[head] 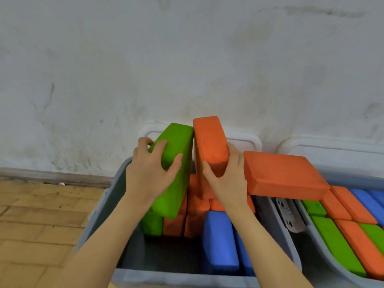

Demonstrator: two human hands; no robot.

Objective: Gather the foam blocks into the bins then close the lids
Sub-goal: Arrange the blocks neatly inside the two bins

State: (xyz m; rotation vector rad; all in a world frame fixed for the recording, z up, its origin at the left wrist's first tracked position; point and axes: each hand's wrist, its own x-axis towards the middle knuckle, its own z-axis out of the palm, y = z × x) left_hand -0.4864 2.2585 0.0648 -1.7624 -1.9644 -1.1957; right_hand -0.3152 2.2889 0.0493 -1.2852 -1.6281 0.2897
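- The left hand clasps an upright green foam block; the right hand clasps an upright orange foam block, both above the grey plastic bin.
- Lower each on edge into the gap beside the packed blocks, keeping them parallel.
- The flat orange foam slab bridging both bins needs stowing before the white lids shut.

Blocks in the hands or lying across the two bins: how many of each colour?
Green: 1, the green block in the left hand
Orange: 2, the held orange block in the right hand, and the flat orange block
Total: 3
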